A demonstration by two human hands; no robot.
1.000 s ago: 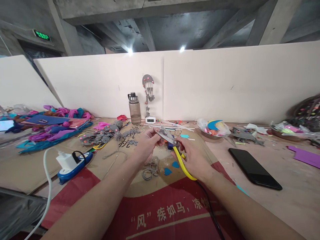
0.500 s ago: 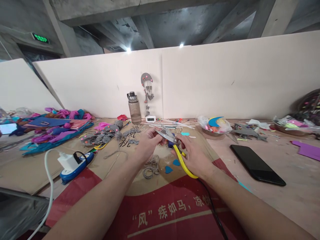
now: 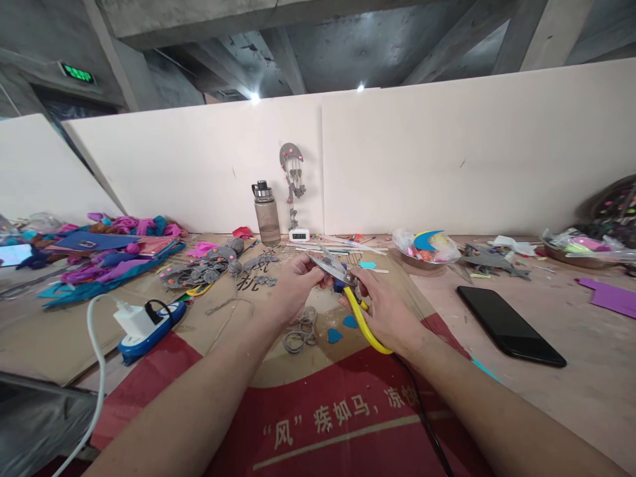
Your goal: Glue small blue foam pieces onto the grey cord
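My right hand (image 3: 385, 305) is closed around yellow-handled scissors (image 3: 368, 326), whose metal blades point up and to the left. My left hand (image 3: 298, 281) is pinched at the blade tips, and whatever lies between its fingers is too small or hidden to make out. Just under the blades shows a dark blue part (image 3: 340, 285), mostly covered by the scissors and the hand. Below the hands lie a blue felt heart (image 3: 334, 336), another blue cut piece (image 3: 350, 322) and a loose coil of grey yarn (image 3: 301, 336) on the flattened cardboard (image 3: 278, 371).
A black phone (image 3: 509, 324) lies at right, and a blue power strip (image 3: 149, 334) at left. Grey felt pieces (image 3: 203, 271), a water bottle (image 3: 267, 215), a small clock (image 3: 299, 235) and a bowl (image 3: 422, 262) with a blue crescent stand farther back. A black cord (image 3: 422, 411) runs beneath my right arm.
Both hands stay almost in place. The scissors' blades have shifted only very slightly, and the whole view has moved a little.
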